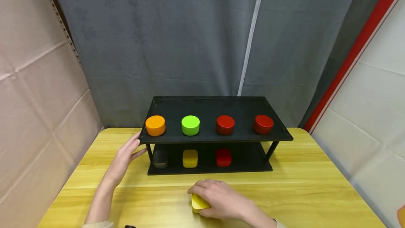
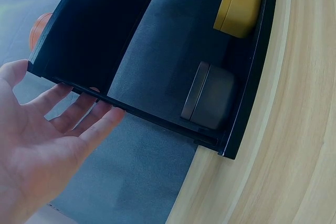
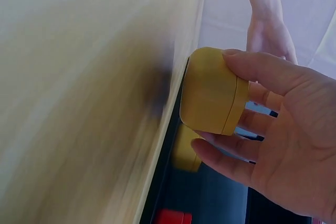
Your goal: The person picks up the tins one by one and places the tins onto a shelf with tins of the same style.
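Note:
Above the tabletop, in front of the rack, my right hand pinches a yellow rounded-square box with a lid between thumb and fingers. My left hand touches the left end of a black two-tier rack, its fingers mostly straight against the side edge. On the rack's lower tier stand a dark grey box, another yellow box and a red box. The upper tier bears an orange round box, a green one and two red ones, at centre right and far right.
The rack stands on a wooden table. Behind it hangs a grey curtain. Pale cloth walls flank the table on the left and right. A small dark object shows at the bottom edge.

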Tool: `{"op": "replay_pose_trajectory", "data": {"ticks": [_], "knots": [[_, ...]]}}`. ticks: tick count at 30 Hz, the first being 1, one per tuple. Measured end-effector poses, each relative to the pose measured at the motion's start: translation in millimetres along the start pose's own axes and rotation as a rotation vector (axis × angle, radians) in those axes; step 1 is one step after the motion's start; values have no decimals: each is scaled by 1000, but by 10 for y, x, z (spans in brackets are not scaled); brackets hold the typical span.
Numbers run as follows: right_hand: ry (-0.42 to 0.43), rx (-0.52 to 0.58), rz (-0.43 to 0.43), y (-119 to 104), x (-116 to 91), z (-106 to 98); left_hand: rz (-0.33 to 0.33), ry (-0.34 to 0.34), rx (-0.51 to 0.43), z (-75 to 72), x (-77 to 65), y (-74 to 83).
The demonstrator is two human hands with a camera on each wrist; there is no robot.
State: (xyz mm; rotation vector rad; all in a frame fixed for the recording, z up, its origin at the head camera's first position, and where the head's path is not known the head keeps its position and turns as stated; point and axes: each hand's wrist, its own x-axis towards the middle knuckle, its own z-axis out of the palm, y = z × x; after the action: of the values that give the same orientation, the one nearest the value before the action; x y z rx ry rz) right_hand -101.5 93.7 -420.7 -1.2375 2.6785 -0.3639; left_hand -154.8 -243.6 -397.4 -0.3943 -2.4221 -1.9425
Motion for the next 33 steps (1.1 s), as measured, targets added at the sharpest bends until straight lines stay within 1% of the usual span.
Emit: {"op": "replay_pose_trajectory", "data": {"ticks": [5,10,15,22,26,33], "knots": [[-12,76,50,117,-81,-72,8,0,-2,1,3,-1],[22,111,70,264,-192,-140,12,-2,-4,8,6,-1],[50,117,113,404,-292,-223,18,-1,0,6,5,-6],[54,94,186,555,-425,-327,11,2,-2,2,4,-10],[65,101,189,622,-486,-357,2,2,-3,3,1,-6],[102,90,159,743,-570,-406,5,1,-4,5,0,-2]]}}
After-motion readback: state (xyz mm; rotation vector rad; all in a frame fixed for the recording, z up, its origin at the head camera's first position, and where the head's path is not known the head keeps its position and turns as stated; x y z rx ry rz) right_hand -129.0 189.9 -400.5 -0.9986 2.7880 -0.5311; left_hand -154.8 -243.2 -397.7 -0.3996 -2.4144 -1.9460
